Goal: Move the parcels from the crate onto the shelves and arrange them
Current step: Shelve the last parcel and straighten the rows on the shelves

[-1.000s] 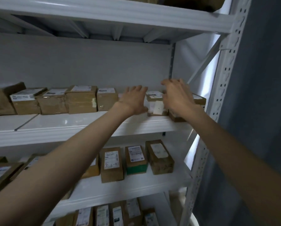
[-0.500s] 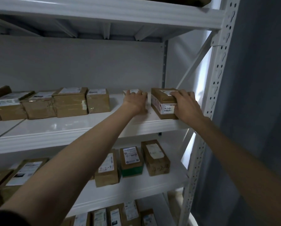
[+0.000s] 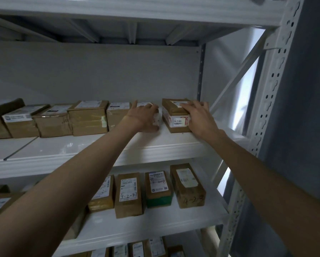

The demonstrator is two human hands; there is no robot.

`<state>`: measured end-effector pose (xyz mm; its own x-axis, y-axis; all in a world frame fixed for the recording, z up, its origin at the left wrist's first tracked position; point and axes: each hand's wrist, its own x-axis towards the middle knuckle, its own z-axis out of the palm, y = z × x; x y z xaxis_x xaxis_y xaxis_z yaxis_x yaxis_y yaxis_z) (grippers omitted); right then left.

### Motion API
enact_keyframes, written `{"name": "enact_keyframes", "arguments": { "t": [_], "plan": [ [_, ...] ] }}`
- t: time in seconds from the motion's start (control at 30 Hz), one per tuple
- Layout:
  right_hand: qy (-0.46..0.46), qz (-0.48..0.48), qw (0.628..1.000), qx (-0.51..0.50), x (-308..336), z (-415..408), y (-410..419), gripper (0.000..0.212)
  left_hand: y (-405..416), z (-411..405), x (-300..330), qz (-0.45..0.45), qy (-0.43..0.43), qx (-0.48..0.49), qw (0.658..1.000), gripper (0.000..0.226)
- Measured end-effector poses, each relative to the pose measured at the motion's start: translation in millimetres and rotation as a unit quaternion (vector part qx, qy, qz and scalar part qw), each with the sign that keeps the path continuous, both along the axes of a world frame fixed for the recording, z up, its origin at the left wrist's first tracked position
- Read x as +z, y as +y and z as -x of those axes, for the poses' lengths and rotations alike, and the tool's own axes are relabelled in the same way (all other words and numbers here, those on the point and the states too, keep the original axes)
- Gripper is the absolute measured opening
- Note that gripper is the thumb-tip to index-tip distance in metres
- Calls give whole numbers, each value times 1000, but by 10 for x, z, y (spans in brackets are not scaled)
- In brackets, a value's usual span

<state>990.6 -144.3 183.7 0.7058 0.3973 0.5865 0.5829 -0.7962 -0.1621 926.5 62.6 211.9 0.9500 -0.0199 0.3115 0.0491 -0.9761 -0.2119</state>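
On the white upper shelf (image 3: 77, 151) a row of brown parcels (image 3: 88, 118) runs from the left. My left hand (image 3: 143, 117) grips a small pale parcel (image 3: 156, 118) at the right end of that row, thumb under its front, fingers over its top. Just to the right stands a brown parcel (image 3: 175, 117) with a white label on its front face. My right hand (image 3: 198, 117) rests on its right side, fingers laid flat across its top. A narrow gap separates the two parcels. No crate is in view.
The shelf below (image 3: 155, 225) holds several labelled brown parcels (image 3: 128, 195), one with a green base (image 3: 159, 199). More parcels show on the lowest level. A perforated white upright (image 3: 270, 93) and a diagonal brace (image 3: 235, 76) bound the right side; another shelf deck hangs overhead.
The brown parcel now stands on the shelf with its labelled end forward. My left hand has slid the small parcel left against the row. My right hand stays on the brown parcel.
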Motion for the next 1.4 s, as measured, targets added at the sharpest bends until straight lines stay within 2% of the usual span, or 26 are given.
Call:
{"name": "enact_keyframes", "arguments": {
  "t": [0.23,0.37,0.5,0.73,0.9,1.07,1.27,1.4],
  "plan": [
    [-25,28,999,24,-71,-98,440,82,-21,63,0,1,4,6,1000,88],
    [-22,55,998,4,-103,-97,481,88,-24,99,4,22,10,19,1000,95],
    [-6,82,997,2,19,62,428,85,-28,173,41,24,6,14,1000,99],
    [-28,49,998,7,-13,706,157,81,-232,831,-7,14,-40,-45,998,89],
    [-5,77,997,13,-228,1299,-98,74,-465,1494,-389,76,-41,-126,988,85],
    [11,79,997,20,-672,1718,-281,71,-612,1895,-901,133,5,-155,979,80],
    [87,136,987,21,-1379,1873,-293,64,-645,1968,-1583,146,33,-132,980,73],
    [136,172,976,10,-1838,1782,-331,78,-575,1892,-1981,141,85,-84,983,77]
  ]
}}
